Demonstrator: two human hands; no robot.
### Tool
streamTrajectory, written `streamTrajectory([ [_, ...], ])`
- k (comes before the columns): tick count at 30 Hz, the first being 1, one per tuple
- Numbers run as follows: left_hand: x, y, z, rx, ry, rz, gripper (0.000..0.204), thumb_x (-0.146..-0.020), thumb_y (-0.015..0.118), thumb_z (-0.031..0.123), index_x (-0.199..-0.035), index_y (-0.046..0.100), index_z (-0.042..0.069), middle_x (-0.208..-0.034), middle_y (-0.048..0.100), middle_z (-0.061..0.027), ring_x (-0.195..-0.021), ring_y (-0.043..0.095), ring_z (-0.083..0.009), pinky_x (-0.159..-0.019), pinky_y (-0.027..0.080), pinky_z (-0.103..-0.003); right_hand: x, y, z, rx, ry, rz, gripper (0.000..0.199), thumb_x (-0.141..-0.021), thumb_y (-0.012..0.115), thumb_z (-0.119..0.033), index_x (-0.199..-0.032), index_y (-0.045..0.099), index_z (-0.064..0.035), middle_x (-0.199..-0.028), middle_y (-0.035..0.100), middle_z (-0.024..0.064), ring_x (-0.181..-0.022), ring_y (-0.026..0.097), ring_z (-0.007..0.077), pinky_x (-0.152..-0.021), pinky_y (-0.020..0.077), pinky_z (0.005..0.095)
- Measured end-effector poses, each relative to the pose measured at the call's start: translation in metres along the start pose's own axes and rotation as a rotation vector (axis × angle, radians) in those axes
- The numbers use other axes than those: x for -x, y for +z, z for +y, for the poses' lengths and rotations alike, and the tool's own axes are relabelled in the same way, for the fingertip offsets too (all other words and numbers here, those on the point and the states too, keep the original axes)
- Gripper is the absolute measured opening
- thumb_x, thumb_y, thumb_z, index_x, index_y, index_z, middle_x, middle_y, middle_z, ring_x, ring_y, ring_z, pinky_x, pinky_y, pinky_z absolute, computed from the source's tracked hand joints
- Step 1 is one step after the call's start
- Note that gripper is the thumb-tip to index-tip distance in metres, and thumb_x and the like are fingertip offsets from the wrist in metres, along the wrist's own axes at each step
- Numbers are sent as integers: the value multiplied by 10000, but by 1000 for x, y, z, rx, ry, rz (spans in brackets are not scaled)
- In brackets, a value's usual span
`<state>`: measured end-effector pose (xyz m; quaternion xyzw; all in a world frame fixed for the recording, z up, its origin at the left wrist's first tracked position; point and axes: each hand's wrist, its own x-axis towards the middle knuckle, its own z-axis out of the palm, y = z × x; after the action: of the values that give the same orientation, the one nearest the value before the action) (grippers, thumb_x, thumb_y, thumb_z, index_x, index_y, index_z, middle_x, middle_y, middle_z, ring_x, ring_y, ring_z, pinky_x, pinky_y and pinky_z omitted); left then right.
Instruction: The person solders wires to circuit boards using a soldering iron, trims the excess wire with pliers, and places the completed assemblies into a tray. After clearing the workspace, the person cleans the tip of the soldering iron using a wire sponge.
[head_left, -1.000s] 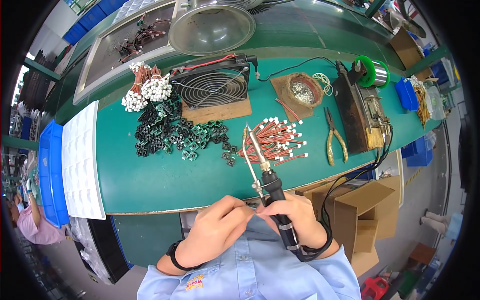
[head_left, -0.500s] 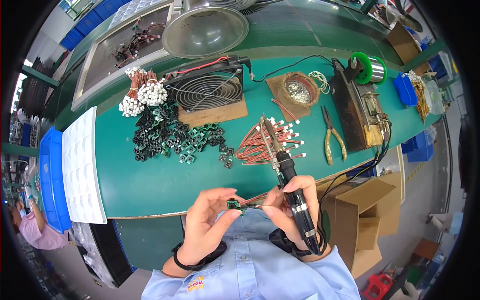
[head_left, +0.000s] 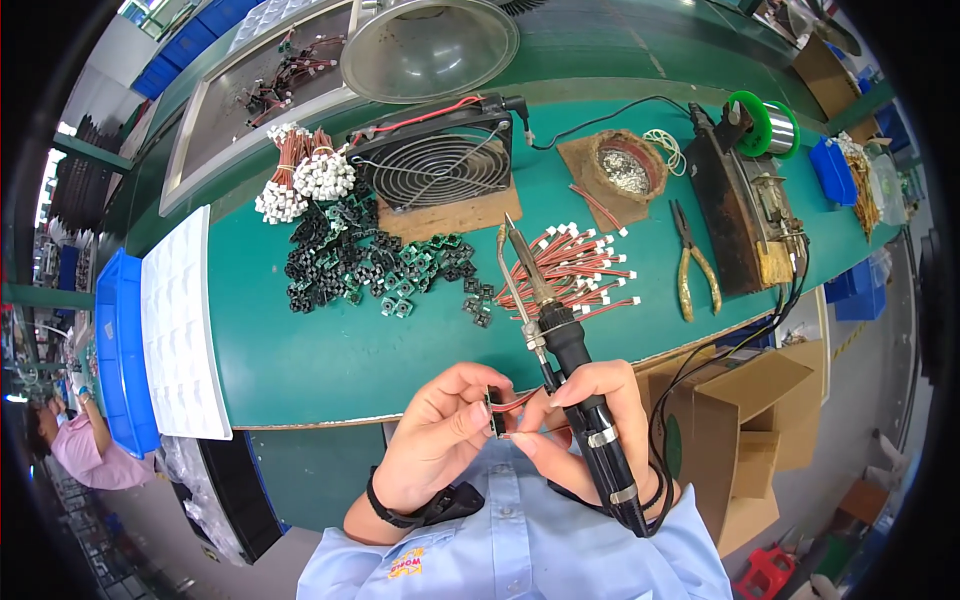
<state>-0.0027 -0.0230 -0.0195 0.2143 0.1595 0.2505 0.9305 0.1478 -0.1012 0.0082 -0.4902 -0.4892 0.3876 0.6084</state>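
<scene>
Light was bright and even from overhead, with soft, short shadows under the hands and the iron (head_left: 560,330); a pale glare lay on the metal dish (head_left: 430,45) and the green bench (head_left: 300,340). The centre was sharp; the fisheye bent the bench edge, smeared the rim, and left black corners.

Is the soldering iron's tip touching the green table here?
Apart. The head view shows the soldering iron held up in the right hand, its tip raised in the air over the green table.
</scene>
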Motion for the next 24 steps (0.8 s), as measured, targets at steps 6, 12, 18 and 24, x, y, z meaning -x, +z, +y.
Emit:
streamTrajectory([
  [6, 2, -1, -3, 0, 36, 0, 244, -889, 561, 124, -1105, 509, 23, -1032, 558, -65, -940, 535, -151, -819, 437, -292, 0, 4, 1, 42, -30, -1, 473, -727, 688, 57, -1037, 356, -75, -801, 605, 84, -617, 514, 36, -496, 371, 175],
  [12, 3, 0, -2, 34, -15, 7, 247, -897, 553, 147, -1109, 507, 28, -1022, 553, -67, -932, 538, -159, -802, 444, -300, -3, 2, -4, 78, -78, 28, 470, -694, 718, 56, -1018, 407, -83, -801, 608, 48, -603, 507, 41, -494, 380, 182],
  [18, 2, 1, -3, 5, -8, 27, 253, -896, 555, 149, -1111, 506, 25, -1015, 554, -74, -922, 541, -162, -792, 446, -297, -3, 2, -3, 72, -69, 38, 461, -683, 728, 48, -1003, 426, -88, -791, 610, 35, -595, 514, 49, -497, 388, 188],
  [24, 3, 0, -3, -8, -12, 47, 262, -892, 561, 149, -1116, 505, 24, -1015, 555, -79, -921, 542, -164, -792, 445, -297, -3, 1, -2, 110, -93, 35, 463, -679, 734, 39, -1001, 427, -90, -780, 616, 33, -585, 526, 60, -493, 394, 196],
])
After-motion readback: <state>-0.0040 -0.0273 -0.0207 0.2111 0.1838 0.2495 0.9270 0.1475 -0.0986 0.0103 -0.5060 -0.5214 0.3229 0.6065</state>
